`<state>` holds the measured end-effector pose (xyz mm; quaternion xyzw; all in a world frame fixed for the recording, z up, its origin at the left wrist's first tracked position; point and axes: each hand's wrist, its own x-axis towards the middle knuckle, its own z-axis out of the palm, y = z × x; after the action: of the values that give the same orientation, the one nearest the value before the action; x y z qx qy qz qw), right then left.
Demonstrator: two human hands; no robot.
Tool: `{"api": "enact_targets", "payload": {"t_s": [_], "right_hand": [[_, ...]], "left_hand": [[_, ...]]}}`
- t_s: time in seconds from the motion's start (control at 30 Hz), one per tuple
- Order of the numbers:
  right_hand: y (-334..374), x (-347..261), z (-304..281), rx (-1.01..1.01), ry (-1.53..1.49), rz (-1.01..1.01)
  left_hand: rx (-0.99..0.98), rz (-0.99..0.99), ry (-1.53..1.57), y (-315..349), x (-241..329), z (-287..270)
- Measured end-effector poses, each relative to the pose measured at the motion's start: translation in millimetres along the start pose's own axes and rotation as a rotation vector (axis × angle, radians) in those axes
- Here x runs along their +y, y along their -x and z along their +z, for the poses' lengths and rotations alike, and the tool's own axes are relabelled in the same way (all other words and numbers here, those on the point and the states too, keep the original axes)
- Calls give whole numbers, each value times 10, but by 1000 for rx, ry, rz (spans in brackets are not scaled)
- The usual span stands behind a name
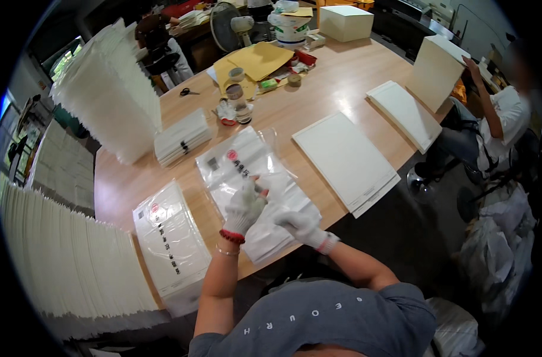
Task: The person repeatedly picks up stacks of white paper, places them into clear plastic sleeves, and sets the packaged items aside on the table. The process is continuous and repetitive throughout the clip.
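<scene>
Gloved left hand (242, 209) and right hand (299, 225) close together, pinching a clear plastic sleeve (247, 172) on the worktop (336, 89); filled sleeves (167, 238) stacked left, white boards (345, 160) waiting right.

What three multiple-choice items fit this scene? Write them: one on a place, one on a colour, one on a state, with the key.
1. Where does the pair of scissors lie?
A. On the wooden table, far side
B. On the floor
C. In the left hand

2. What colour are the gloves on both hands?
A. Black
B. White
C. Blue

3. What are the hands doing?
A. Resting apart, nothing in them
B. Meeting over a clear plastic bag
C. Gripping a cardboard box

Key: 1 A, the scissors sit on the tabletop near the stacked white sheets. 2 B, left hand and right hand wear white gloves. 3 B, both hands close together on the bag.
</scene>
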<state>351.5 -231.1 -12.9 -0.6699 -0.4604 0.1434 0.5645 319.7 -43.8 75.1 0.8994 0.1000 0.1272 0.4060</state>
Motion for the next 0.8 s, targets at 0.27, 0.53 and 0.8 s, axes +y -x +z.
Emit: {"api": "enact_targets", "payload": {"t_s": [0.27,0.53,0.8], "right_hand": [[1087,439,-1437,142,1066,216],[1086,674,-1724,197,784,290],[1091,-281,-1062,-57,1145,-37]], "left_hand": [[485,349,-310,532,259,-3],[-368,342,226,970,678,845],[-1042,-747,2257,693,-434,2301]]}}
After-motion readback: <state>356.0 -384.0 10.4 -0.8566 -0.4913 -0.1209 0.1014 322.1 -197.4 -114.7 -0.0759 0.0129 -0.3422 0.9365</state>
